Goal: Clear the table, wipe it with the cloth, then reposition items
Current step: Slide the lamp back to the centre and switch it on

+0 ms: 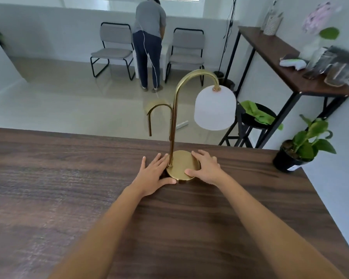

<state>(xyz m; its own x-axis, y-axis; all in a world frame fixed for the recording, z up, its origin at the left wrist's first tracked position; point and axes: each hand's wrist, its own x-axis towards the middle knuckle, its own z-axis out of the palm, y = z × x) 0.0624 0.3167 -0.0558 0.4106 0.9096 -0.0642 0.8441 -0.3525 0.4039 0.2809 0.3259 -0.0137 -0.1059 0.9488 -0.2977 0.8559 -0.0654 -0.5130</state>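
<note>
A brass table lamp (174,117) with a curved neck and a white shade (215,107) stands on the dark wooden table (69,188), near its far edge. My left hand (153,174) rests flat against the left side of the lamp's round base (181,164), thumb at the front rim. My right hand (207,168) lies on the base's right side, thumb on top of the disc. Both hands clasp the base. A green cloth (256,113) lies on a black stool beyond the table, to the right.
A potted plant (302,150) sits at the table's far right corner. A console table (290,65) with flowers and small items stands along the right wall. Across the room a person (149,41) bends between two grey chairs (113,49).
</note>
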